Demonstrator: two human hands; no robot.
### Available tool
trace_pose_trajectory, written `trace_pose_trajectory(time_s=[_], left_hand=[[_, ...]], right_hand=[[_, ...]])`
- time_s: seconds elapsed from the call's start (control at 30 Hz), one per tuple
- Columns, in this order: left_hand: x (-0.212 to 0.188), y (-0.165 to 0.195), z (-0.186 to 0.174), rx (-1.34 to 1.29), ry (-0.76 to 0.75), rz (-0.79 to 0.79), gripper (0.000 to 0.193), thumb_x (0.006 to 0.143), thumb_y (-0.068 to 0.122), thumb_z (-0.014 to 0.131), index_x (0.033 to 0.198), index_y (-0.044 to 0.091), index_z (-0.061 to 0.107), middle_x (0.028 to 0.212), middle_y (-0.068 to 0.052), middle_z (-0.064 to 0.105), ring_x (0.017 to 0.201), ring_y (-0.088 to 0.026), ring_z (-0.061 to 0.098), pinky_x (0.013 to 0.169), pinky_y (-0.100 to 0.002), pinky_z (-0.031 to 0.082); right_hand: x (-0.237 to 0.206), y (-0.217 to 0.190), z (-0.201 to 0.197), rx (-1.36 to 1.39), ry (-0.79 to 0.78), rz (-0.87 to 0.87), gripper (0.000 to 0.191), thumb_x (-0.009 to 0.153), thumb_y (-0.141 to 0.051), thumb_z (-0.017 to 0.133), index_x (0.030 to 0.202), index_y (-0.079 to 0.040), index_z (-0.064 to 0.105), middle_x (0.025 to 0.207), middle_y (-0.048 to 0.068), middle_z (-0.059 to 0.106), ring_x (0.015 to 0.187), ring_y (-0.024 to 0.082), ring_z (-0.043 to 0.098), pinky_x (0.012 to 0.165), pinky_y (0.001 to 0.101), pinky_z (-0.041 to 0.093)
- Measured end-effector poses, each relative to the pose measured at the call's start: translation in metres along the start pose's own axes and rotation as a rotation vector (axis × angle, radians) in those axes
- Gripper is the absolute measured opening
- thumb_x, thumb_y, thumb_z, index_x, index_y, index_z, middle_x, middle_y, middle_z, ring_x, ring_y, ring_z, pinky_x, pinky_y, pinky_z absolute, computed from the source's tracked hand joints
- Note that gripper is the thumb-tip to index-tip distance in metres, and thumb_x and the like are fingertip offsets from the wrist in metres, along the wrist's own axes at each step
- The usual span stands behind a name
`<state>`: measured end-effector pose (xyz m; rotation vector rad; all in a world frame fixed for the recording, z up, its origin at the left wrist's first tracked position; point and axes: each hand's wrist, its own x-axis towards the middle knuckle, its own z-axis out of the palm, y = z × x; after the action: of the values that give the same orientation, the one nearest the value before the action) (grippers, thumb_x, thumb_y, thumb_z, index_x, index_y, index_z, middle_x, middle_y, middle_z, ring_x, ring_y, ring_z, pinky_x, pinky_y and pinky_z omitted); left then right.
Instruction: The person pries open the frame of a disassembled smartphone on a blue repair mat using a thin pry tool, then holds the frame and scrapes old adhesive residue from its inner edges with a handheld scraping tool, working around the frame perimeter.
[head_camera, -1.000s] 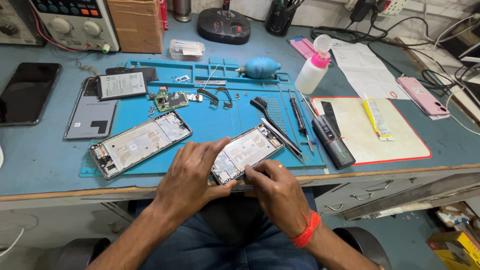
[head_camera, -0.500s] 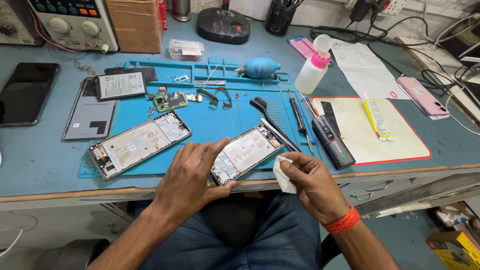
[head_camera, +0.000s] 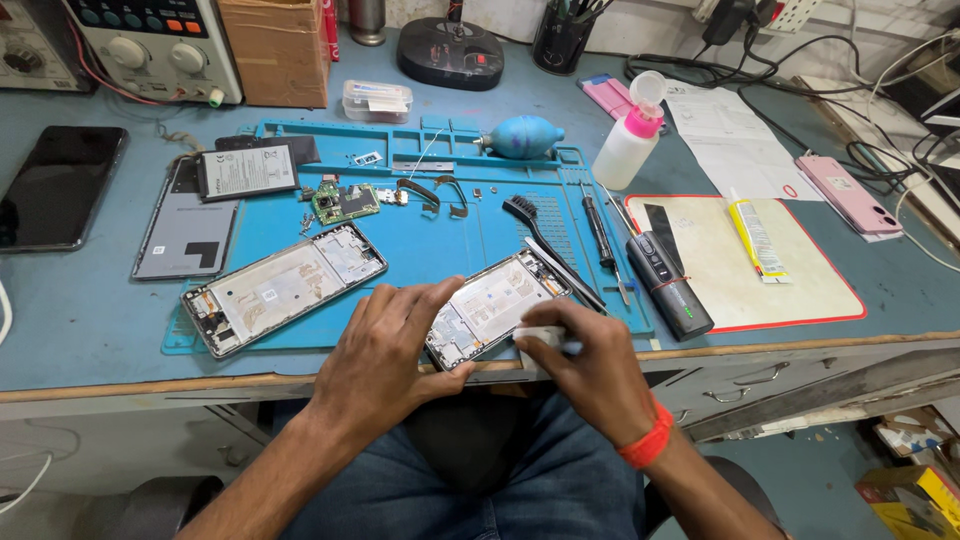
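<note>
Left hand (head_camera: 385, 355) clamps the near end of the opened phone frame (head_camera: 495, 308) at the mat's front edge, fingers curled over its rim. Frame's long axis runs 7 to 1 o'clock. Right hand (head_camera: 590, 365), at its 4 o'clock, pinches a small white wipe (head_camera: 540, 336) against the frame's edge.

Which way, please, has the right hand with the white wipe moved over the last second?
Yes. The right hand swung out to the right, off the opened phone frame, then came back; its white wipe now lies on the frame's near right edge.
</note>
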<state>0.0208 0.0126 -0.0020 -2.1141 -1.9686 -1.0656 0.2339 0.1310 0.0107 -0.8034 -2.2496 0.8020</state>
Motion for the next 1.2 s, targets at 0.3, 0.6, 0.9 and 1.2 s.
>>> trace_pose_trajectory(time_s=[0.3, 0.6, 0.9, 1.2], left_hand=[[0.0, 0.0, -0.001, -0.007, -0.014, -0.009, 0.091, 0.071, 0.04, 0.088, 0.145, 0.009, 0.047, 0.118, -0.012, 0.065, 0.105, -0.03, 0.058, 0.095, -0.044, 0.048], [0.0, 0.001, -0.002, -0.019, 0.004, 0.004, 0.092, 0.069, 0.038, 0.089, 0.145, 0.01, 0.046, 0.118, -0.012, 0.065, 0.105, -0.031, 0.057, 0.095, -0.045, 0.047], [0.0, 0.0, -0.001, -0.011, 0.001, 0.001, 0.091, 0.069, 0.038, 0.089, 0.145, 0.01, 0.046, 0.118, -0.012, 0.064, 0.106, -0.031, 0.058, 0.095, -0.045, 0.047], [0.0, -0.001, -0.001, -0.007, -0.008, 0.0, 0.092, 0.07, 0.039, 0.089, 0.146, 0.009, 0.046, 0.119, -0.012, 0.064, 0.106, -0.031, 0.058, 0.095, -0.046, 0.048]], right_hand=[[-0.005, -0.014, 0.017, -0.116, 0.031, -0.233, 0.015, 0.087, -0.001, 0.072, 0.102, -0.003, 0.075, 0.096, 0.01, 0.07, 0.085, 0.026, 0.073, 0.071, 0.0353, 0.058], [0.002, -0.024, 0.015, -0.133, 0.038, -0.156, 0.012, 0.084, -0.005, 0.075, 0.096, -0.004, 0.076, 0.091, 0.011, 0.071, 0.08, 0.027, 0.073, 0.068, 0.0372, 0.056], [0.002, -0.024, 0.021, -0.111, 0.002, -0.099, 0.011, 0.085, -0.006, 0.074, 0.096, -0.005, 0.077, 0.09, 0.01, 0.072, 0.075, 0.024, 0.074, 0.063, 0.0354, 0.056], [0.01, -0.021, 0.012, -0.083, -0.004, -0.088, 0.012, 0.085, -0.006, 0.073, 0.097, -0.004, 0.077, 0.092, 0.01, 0.073, 0.077, 0.023, 0.073, 0.064, 0.0338, 0.058]])
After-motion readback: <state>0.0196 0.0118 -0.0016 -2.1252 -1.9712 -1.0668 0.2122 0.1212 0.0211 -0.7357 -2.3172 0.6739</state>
